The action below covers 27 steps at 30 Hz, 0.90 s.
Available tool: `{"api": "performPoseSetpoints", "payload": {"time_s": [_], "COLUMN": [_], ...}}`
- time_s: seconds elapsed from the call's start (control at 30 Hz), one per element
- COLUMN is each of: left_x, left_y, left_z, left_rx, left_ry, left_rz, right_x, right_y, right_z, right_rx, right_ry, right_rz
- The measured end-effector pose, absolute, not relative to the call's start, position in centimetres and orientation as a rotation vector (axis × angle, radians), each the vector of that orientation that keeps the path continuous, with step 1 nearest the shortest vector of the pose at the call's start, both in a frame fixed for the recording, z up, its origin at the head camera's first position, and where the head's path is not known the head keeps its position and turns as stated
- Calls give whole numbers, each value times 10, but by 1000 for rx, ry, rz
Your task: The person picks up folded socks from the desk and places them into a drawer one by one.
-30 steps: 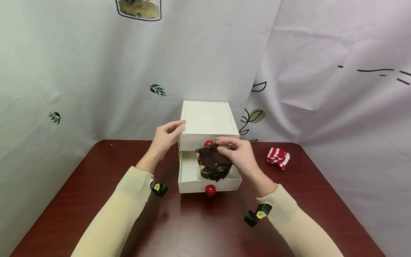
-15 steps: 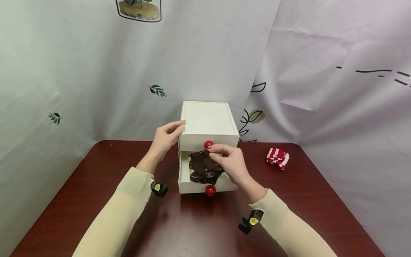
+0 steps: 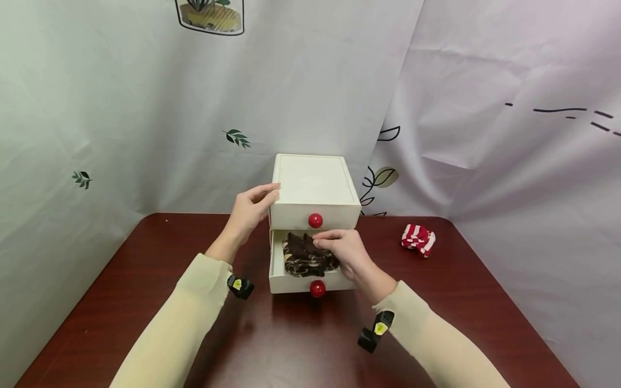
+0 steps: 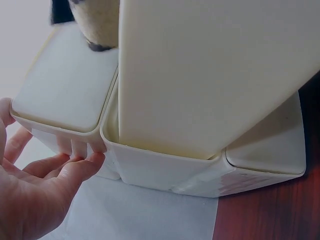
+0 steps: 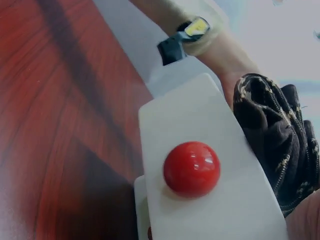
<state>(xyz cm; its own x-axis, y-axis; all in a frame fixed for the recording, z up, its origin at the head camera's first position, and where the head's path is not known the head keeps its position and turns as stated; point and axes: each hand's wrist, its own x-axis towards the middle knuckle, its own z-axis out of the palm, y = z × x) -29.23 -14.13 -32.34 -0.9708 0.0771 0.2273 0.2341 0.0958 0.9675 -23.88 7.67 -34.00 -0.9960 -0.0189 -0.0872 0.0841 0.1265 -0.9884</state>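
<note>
A white drawer cabinet (image 3: pixel 315 178) with red knobs stands at the table's back. Its lower drawer (image 3: pixel 288 283) is pulled out below a closed one. My right hand (image 3: pixel 353 256) pinches the upper right part of a dark brown folded cloth (image 3: pixel 305 261) with tan patterning, over the open drawer. In the right wrist view, the bunched cloth (image 5: pixel 267 130) shows behind the drawer front and its red knob (image 5: pixel 192 169). Relaxed fingers of my left hand (image 3: pixel 245 215) touch the cabinet's upper left edge; the left wrist view shows fingertips (image 4: pixel 95 161) against its side wall.
On the table (image 3: pixel 427 318), right of the cabinet, lies a crumpled red-and-white striped cloth (image 3: pixel 418 240). A pale printed curtain (image 3: pixel 170 108) hangs behind the table. Each wrist carries a small black camera on a strap.
My right hand has moved left and down with the brown cloth, bringing it lower over the open drawer. The upper red knob is now fully visible. My left hand has stayed put.
</note>
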Motion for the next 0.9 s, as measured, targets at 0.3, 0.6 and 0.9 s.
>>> {"api": "performPoseSetpoints", "payload": {"time_s": [0.3,0.6,0.9], "left_x": [-295,-279,-273], "left_y": [-143,-140,-137], "left_z": [-328,-314,-308], "left_rx": [-324,-327,-320], "left_ry": [-2237,-2248,-2247], "left_rz": [-2008,-2029,-2026], "right_x": [-257,-256,-250], "right_y": [70,66,67], "right_z": [-352,-356,-350], "right_rx": [130,-83,-348], "right_ry": [2033,2252,2455], "right_rz": [-2048,-1828,-1474]}}
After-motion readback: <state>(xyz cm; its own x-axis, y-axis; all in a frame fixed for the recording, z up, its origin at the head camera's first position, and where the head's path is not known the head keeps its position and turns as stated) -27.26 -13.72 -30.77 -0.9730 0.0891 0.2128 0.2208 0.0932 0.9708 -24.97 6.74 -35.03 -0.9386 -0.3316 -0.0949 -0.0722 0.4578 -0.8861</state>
